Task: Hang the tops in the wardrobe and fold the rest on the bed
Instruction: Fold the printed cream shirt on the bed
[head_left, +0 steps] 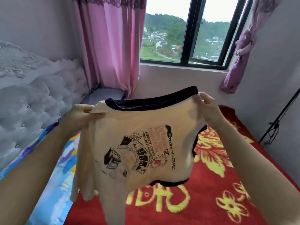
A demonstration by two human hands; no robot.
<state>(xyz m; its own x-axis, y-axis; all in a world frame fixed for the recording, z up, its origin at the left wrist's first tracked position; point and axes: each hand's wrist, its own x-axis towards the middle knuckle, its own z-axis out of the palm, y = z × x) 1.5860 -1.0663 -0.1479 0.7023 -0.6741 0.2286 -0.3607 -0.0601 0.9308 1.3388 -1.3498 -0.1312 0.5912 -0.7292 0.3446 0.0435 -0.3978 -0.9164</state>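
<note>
Hanging between the two hands, the cream T-shirt (138,127) is stretched out by its shoulders. The left hand (81,114) pinches the cloth between thumb and fingers (95,114) just beside one end of the dark collar; the right hand (207,103) pinches the other end likewise. Below the fingers the shirt droops over the bed (52,192) and its red flowered blanket (219,200).
</note>
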